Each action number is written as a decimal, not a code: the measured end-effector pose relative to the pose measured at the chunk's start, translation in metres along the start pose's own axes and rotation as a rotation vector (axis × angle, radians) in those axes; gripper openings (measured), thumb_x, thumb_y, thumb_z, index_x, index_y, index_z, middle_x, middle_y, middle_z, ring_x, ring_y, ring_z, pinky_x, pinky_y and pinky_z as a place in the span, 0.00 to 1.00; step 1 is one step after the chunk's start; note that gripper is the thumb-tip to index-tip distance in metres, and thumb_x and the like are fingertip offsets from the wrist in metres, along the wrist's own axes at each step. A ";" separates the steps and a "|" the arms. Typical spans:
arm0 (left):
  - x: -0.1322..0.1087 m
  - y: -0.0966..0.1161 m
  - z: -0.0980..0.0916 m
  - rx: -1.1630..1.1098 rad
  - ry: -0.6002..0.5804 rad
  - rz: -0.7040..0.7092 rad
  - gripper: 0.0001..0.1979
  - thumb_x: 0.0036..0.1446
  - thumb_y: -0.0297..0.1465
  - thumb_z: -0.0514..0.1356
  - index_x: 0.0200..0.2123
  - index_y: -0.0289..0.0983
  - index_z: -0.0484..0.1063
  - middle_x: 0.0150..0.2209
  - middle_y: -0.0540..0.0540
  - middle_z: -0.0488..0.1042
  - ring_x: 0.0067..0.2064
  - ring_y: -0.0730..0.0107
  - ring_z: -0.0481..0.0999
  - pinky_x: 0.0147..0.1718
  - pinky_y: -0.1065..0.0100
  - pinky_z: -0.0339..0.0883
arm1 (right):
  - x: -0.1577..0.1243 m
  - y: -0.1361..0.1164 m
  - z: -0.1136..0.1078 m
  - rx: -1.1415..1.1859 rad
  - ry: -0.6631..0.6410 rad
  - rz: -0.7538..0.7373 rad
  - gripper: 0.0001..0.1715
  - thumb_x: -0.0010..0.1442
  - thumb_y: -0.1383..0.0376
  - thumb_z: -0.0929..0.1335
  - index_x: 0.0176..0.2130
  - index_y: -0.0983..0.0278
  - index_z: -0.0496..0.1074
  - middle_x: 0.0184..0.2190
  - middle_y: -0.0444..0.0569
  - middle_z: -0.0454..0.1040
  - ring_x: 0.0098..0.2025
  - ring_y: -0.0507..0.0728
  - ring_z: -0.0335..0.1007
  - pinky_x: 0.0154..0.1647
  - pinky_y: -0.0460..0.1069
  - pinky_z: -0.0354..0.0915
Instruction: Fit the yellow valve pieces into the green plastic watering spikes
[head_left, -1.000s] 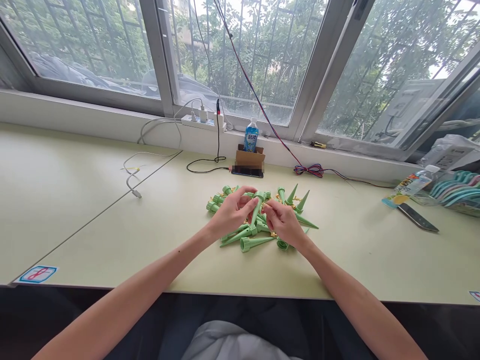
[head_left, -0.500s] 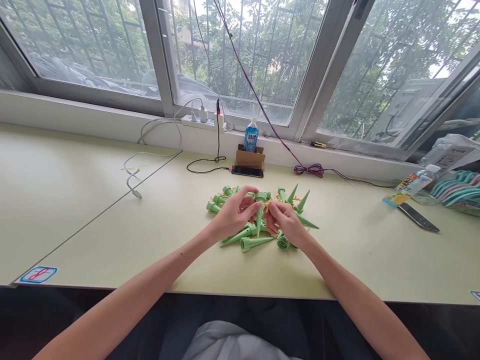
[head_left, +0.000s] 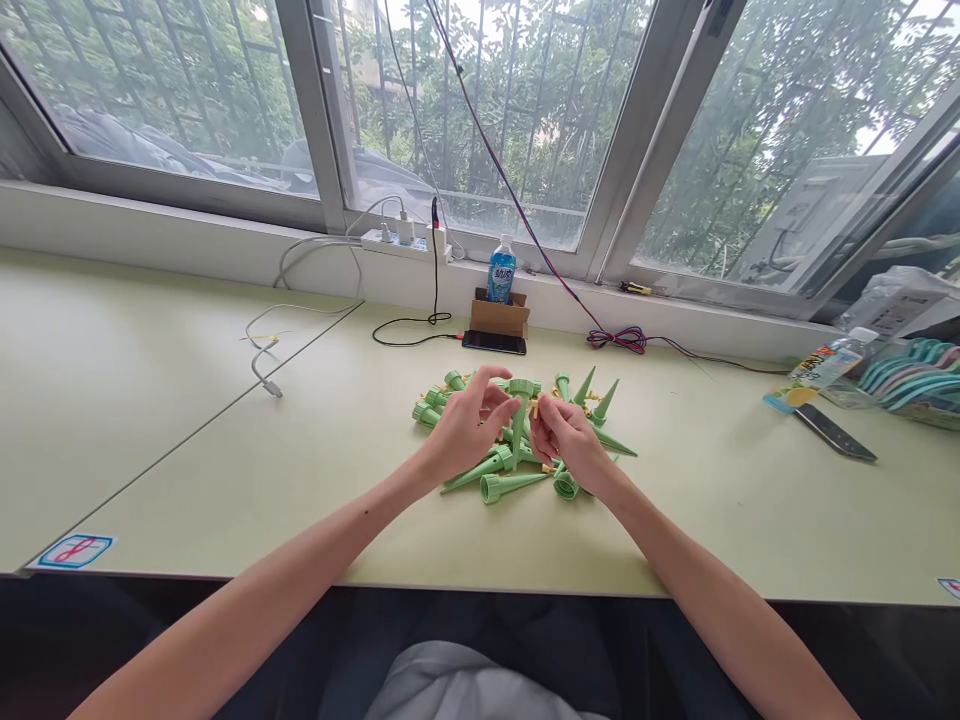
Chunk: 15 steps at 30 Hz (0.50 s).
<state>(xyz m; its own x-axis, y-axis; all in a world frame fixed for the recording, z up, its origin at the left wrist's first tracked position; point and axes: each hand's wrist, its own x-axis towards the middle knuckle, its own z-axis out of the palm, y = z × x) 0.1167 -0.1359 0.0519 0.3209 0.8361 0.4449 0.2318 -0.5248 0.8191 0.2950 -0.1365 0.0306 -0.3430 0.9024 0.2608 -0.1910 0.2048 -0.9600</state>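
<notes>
A green plastic plant-watering spike stands between my hands, its ridged cap up and its point down. My left hand is beside it with thumb and index finger apart, the thumb tip close against the spike. My right hand is closed in a pinch on a small yellow valve at the spike's side, just below the cap. Whether the valve is seated in the spike is hidden by the fingers. Around and under my hands lies a pile of similar green spikes, with yellow pieces among them.
Behind the pile lies a phone on a cable, by a cardboard box and a blue bottle. A bundled cord lies near the sill. To the right are a tilted bottle, a dark phone-like slab and pastel hangers.
My left fingers have loosened and drawn slightly left from the spike, so more of its cap shows. My right hand keeps its pinch on the yellow valve.
</notes>
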 end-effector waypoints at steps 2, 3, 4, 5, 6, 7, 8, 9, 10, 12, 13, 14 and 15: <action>0.001 0.000 -0.001 -0.073 0.003 -0.073 0.15 0.64 0.44 0.55 0.44 0.39 0.63 0.29 0.51 0.72 0.28 0.72 0.72 0.27 0.71 0.68 | 0.000 0.000 0.000 -0.048 0.007 -0.018 0.27 0.65 0.47 0.63 0.25 0.63 0.62 0.11 0.37 0.58 0.13 0.47 0.51 0.15 0.45 0.52; 0.002 -0.001 -0.002 -0.109 -0.001 -0.105 0.16 0.63 0.46 0.54 0.40 0.38 0.64 0.27 0.51 0.72 0.27 0.72 0.72 0.25 0.72 0.66 | 0.000 -0.001 0.000 -0.079 0.010 -0.026 0.27 0.66 0.47 0.63 0.26 0.63 0.62 0.12 0.37 0.58 0.13 0.47 0.52 0.15 0.45 0.53; 0.003 -0.001 -0.003 -0.143 -0.010 -0.136 0.18 0.63 0.47 0.54 0.35 0.37 0.65 0.25 0.50 0.71 0.25 0.72 0.71 0.24 0.72 0.65 | -0.001 -0.002 0.000 -0.110 0.015 -0.035 0.27 0.66 0.47 0.63 0.26 0.63 0.62 0.12 0.37 0.58 0.13 0.47 0.52 0.16 0.45 0.53; 0.003 -0.002 -0.004 -0.176 -0.026 -0.169 0.21 0.63 0.49 0.53 0.29 0.36 0.66 0.24 0.50 0.70 0.24 0.72 0.70 0.23 0.72 0.64 | -0.001 -0.002 0.000 -0.139 0.022 -0.044 0.27 0.66 0.46 0.62 0.26 0.62 0.62 0.12 0.37 0.58 0.13 0.47 0.52 0.16 0.45 0.53; 0.004 -0.002 -0.005 -0.211 -0.052 -0.208 0.25 0.63 0.50 0.52 0.25 0.36 0.66 0.22 0.49 0.69 0.23 0.73 0.69 0.22 0.71 0.63 | -0.001 -0.003 -0.001 -0.168 0.032 -0.052 0.26 0.66 0.46 0.62 0.26 0.62 0.62 0.12 0.37 0.57 0.13 0.48 0.52 0.16 0.45 0.53; 0.004 -0.002 -0.006 -0.249 -0.088 -0.255 0.28 0.63 0.51 0.51 0.21 0.35 0.66 0.20 0.48 0.68 0.21 0.73 0.68 0.21 0.71 0.62 | -0.002 -0.003 -0.001 -0.195 0.041 -0.060 0.26 0.66 0.46 0.62 0.27 0.62 0.62 0.12 0.37 0.57 0.14 0.48 0.52 0.16 0.45 0.53; 0.004 -0.002 -0.007 -0.292 -0.130 -0.305 0.31 0.63 0.52 0.50 0.19 0.35 0.66 0.18 0.47 0.67 0.20 0.74 0.67 0.20 0.71 0.61 | -0.002 -0.003 -0.001 -0.225 0.046 -0.072 0.26 0.66 0.46 0.61 0.27 0.62 0.61 0.12 0.37 0.57 0.14 0.48 0.52 0.17 0.46 0.53; 0.005 -0.002 -0.008 -0.338 -0.176 -0.355 0.32 0.63 0.53 0.49 0.18 0.34 0.66 0.18 0.47 0.67 0.19 0.74 0.66 0.19 0.71 0.60 | -0.002 -0.003 -0.001 -0.265 0.050 -0.088 0.26 0.67 0.46 0.61 0.28 0.62 0.61 0.13 0.37 0.57 0.14 0.48 0.52 0.17 0.46 0.53; 0.005 -0.002 -0.008 -0.384 -0.219 -0.401 0.33 0.63 0.54 0.49 0.17 0.34 0.67 0.17 0.46 0.67 0.18 0.75 0.65 0.18 0.72 0.59 | -0.003 -0.003 -0.001 -0.308 0.050 -0.106 0.25 0.67 0.46 0.60 0.28 0.62 0.61 0.13 0.37 0.57 0.14 0.48 0.53 0.17 0.46 0.52; 0.005 -0.001 -0.010 -0.454 -0.290 -0.476 0.35 0.62 0.55 0.48 0.16 0.33 0.67 0.16 0.46 0.67 0.17 0.75 0.65 0.16 0.72 0.56 | -0.004 -0.003 -0.001 -0.414 0.047 -0.142 0.25 0.68 0.47 0.59 0.28 0.61 0.60 0.13 0.37 0.57 0.15 0.48 0.53 0.18 0.46 0.52; 0.005 0.000 -0.010 -0.474 -0.315 -0.504 0.36 0.62 0.56 0.48 0.16 0.33 0.68 0.16 0.45 0.68 0.17 0.75 0.65 0.16 0.72 0.55 | -0.005 -0.002 -0.001 -0.470 0.046 -0.159 0.25 0.68 0.47 0.59 0.28 0.61 0.60 0.14 0.37 0.58 0.16 0.48 0.53 0.19 0.45 0.52; 0.005 0.001 -0.010 -0.488 -0.334 -0.526 0.36 0.61 0.57 0.47 0.16 0.33 0.68 0.17 0.44 0.69 0.17 0.74 0.66 0.16 0.73 0.54 | -0.005 -0.002 -0.001 -0.520 0.045 -0.174 0.25 0.69 0.48 0.58 0.28 0.62 0.60 0.14 0.37 0.58 0.16 0.48 0.53 0.19 0.45 0.51; 0.005 0.001 -0.011 -0.499 -0.354 -0.546 0.37 0.61 0.57 0.47 0.17 0.32 0.69 0.17 0.43 0.70 0.17 0.74 0.66 0.16 0.73 0.54 | -0.006 -0.002 -0.001 -0.562 0.045 -0.187 0.24 0.69 0.48 0.58 0.29 0.62 0.60 0.15 0.38 0.58 0.17 0.48 0.52 0.20 0.45 0.51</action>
<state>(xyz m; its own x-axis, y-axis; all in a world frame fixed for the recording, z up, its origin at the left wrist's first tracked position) 0.1088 -0.1310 0.0590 0.5710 0.8098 -0.1353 0.0304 0.1438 0.9891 0.2981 -0.1417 0.0306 -0.3084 0.8444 0.4381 0.2756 0.5201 -0.8084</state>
